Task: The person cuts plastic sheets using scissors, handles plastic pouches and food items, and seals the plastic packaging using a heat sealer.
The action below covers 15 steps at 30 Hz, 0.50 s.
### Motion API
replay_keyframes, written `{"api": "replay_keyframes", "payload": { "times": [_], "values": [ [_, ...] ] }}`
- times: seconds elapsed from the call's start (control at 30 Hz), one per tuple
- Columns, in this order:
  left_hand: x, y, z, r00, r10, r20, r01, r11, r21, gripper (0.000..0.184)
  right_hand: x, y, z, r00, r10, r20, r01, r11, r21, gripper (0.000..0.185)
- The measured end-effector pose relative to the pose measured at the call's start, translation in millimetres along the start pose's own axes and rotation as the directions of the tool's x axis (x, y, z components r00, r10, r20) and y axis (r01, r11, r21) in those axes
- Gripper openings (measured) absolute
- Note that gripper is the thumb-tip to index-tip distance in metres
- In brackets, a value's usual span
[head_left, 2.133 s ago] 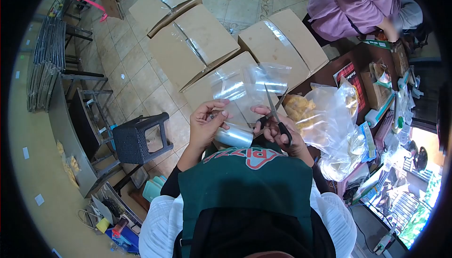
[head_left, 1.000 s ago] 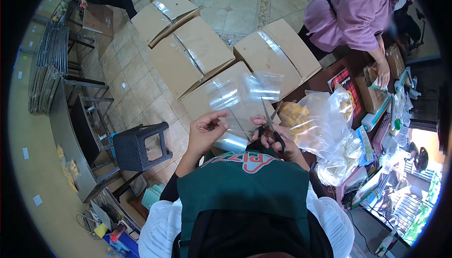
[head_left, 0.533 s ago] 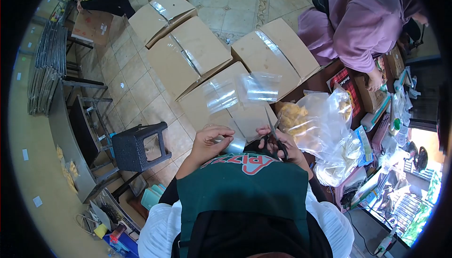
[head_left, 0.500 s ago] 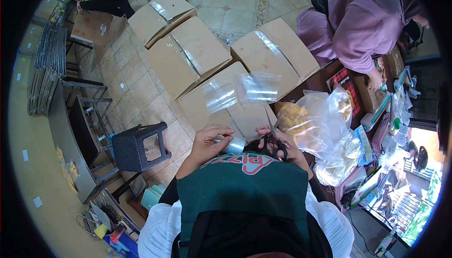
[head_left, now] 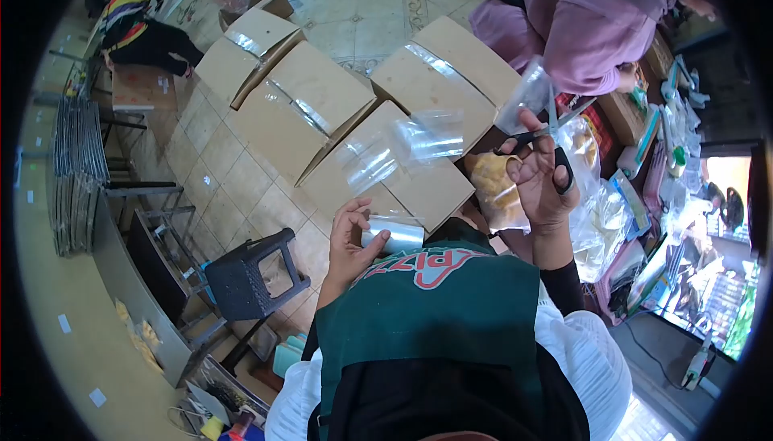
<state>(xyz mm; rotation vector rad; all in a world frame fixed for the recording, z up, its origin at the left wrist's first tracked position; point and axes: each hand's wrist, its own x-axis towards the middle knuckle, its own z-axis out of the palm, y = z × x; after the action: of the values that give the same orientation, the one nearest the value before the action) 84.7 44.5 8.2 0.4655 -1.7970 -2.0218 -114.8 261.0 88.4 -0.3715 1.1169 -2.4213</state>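
Observation:
My left hand (head_left: pixel 351 244) is closed around a roll of clear plastic film (head_left: pixel 400 237) just in front of my apron. Raised to the right, my right hand (head_left: pixel 541 187) has its fingers in the black handles of a pair of scissors (head_left: pixel 567 175), whose blades stand apart and point away from me. A clear plastic piece (head_left: pixel 525 96) shows at the fingertips of this hand; whether they pinch it I cannot tell. Two clear plastic pieces, one on the left (head_left: pixel 362 159) and one on the right (head_left: pixel 435 133), lie on the nearest cardboard box (head_left: pixel 435 191).
More taped cardboard boxes (head_left: pixel 310 103) stand ahead. On the right are a bag of yellowish food (head_left: pixel 493 187) and other plastic bags (head_left: pixel 600 240). A black stool (head_left: pixel 250 276) is at the left. One person in purple (head_left: pixel 592 22) and another in stripes (head_left: pixel 145 6) work nearby.
My right hand has lifted the scissors away from my lap, forward and right, and a clear plastic piece now shows by its fingers. The roll in my left hand is more exposed. The view has shifted.

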Motion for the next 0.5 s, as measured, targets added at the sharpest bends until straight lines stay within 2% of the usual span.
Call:
{"api": "replay_keyframes", "payload": {
  "times": [0.1, 0.17, 0.23, 0.3, 0.33, 0.43, 0.5],
  "values": [
    [0.9, 1.3, -13.0, 0.999, 0.008, 0.048, -0.016, 0.987, 0.159, 0.019, 12.7, 2.7, 3.9, 1.0, 0.02, -0.013, -0.021, 0.997, -0.079, 0.081],
    [0.4, 4.5, -17.9, 0.996, -0.055, 0.073, 0.037, 0.972, 0.231, 0.017, 18.2, 11.6, 0.1, 0.998, 0.058, -0.032, -0.061, 0.989, -0.133, 0.074],
    [-0.2, 9.2, -21.2, 0.989, -0.107, 0.103, 0.073, 0.954, 0.29, 0.015, 20.7, 26.4, -5.9, 0.996, 0.084, -0.005, -0.084, 0.993, -0.083, 0.069],
    [1.6, 12.1, -21.7, 0.981, -0.137, 0.135, 0.087, 0.941, 0.326, 0.014, 24.5, 32.0, -8.4, 0.983, 0.181, 0.003, -0.18, 0.979, -0.091, 0.07],
    [1.4, 12.0, -22.2, 0.979, -0.127, 0.157, 0.07, 0.944, 0.323, 0.013, 23.9, 36.2, 1.4, 0.979, 0.199, -0.047, -0.202, 0.978, -0.058, 0.072],
    [1.9, 11.2, -23.2, 0.975, -0.102, 0.2, 0.03, 0.943, 0.333, 0.012, 25.1, 49.0, -0.8, 0.946, 0.322, -0.034, -0.321, 0.947, 0.029, 0.072],
    [2.6, 11.5, -22.8, 0.974, -0.093, 0.207, 0.011, 0.93, 0.368, 0.011, 25.1, 56.0, 2.3, 0.94, 0.329, -0.09, -0.329, 0.944, 0.015, 0.069]
  ]
}}
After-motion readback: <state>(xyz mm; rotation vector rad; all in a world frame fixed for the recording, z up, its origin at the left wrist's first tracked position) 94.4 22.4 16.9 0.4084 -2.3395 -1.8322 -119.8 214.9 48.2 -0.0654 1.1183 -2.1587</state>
